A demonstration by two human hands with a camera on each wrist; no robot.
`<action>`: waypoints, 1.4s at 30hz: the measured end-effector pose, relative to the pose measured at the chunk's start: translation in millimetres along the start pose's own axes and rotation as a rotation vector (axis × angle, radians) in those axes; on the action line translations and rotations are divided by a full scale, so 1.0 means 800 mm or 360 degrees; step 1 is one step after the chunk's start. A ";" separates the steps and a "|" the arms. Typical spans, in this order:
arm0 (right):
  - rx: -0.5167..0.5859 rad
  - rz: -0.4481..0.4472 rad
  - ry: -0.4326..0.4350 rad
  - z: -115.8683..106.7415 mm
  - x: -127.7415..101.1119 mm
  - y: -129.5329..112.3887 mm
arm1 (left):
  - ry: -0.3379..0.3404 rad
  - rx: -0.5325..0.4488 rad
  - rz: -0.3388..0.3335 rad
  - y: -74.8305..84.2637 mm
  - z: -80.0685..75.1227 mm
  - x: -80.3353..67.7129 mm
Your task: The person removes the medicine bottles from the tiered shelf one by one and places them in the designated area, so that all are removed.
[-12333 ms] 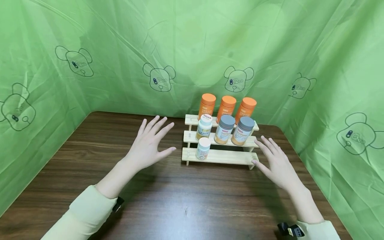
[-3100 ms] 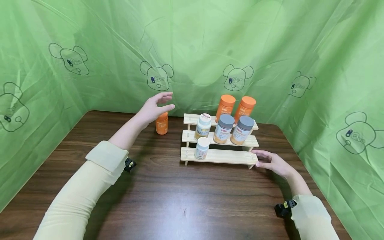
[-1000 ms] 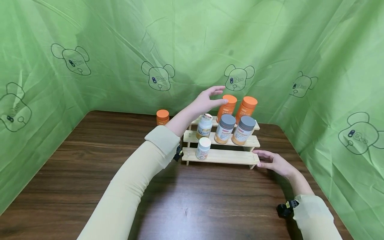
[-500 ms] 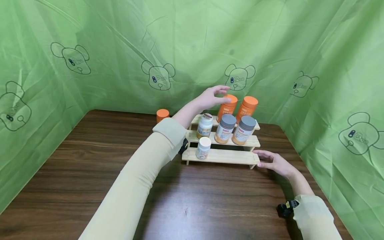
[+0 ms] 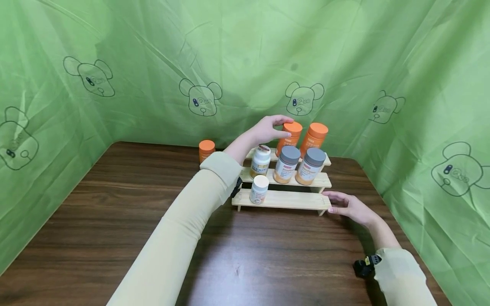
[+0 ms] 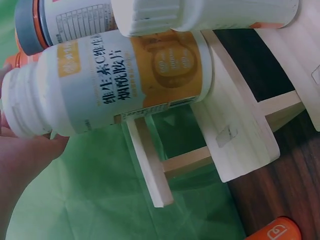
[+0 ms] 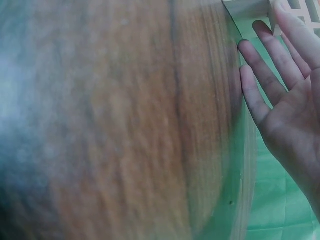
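Note:
My left hand (image 5: 282, 126) reaches over the three-step wooden rack (image 5: 294, 199) and grips the cap of the left orange bottle (image 5: 290, 138) on the top step. A second orange bottle (image 5: 315, 137) stands right of it. On the middle step stand a white bottle (image 5: 260, 160) and two grey-lidded bottles (image 5: 286, 163). One small white bottle (image 5: 259, 188) stands on the bottom step. My right hand (image 5: 340, 204) lies flat with straight fingers against the rack's lower right corner. The left wrist view shows the white bottle (image 6: 125, 85) close up beside my palm (image 6: 20, 155).
A third orange bottle (image 5: 206, 149) stands on the dark wooden table (image 5: 115, 204) left of the rack, near the back edge. Green cloth with bear drawings (image 5: 200, 97) walls in the table at the back and both sides.
My left hand has come down from hovering open over the top step and its fingers have closed round the left orange bottle's cap. The right hand has stayed at the rack's corner.

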State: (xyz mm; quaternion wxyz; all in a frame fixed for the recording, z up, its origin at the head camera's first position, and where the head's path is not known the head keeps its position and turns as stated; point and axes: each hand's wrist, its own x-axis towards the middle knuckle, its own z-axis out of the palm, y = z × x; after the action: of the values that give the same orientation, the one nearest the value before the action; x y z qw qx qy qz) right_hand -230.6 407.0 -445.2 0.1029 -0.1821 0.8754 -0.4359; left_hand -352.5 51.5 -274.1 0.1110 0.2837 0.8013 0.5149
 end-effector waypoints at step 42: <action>-0.0001 0.0024 0.0003 0.001 -0.001 0.002 | 0.0308 -0.0265 0.0189 -0.027 -0.006 0.000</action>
State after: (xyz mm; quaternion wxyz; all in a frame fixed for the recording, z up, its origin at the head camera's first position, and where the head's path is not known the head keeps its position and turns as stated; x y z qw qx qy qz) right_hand -230.4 407.7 -446.9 0.1053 -0.1754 0.8770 -0.4349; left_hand -362.1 40.7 -291.2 0.0258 0.2694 0.7445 0.6102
